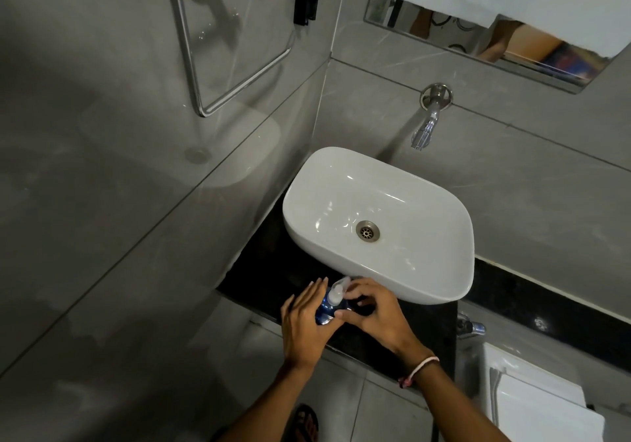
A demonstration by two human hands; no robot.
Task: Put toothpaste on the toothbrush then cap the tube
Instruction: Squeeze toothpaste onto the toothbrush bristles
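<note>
Our left hand [304, 325] braces the tube [326, 310] with straight fingers, while our right hand [375, 315] curls round the white cap [336, 289] at its far end.

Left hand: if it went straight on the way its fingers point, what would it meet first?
Probably the near outer wall of the white basin, past a short strip of black countertop. The toothpaste tube lies beside the left hand, not ahead. Depth is unclear.
</note>
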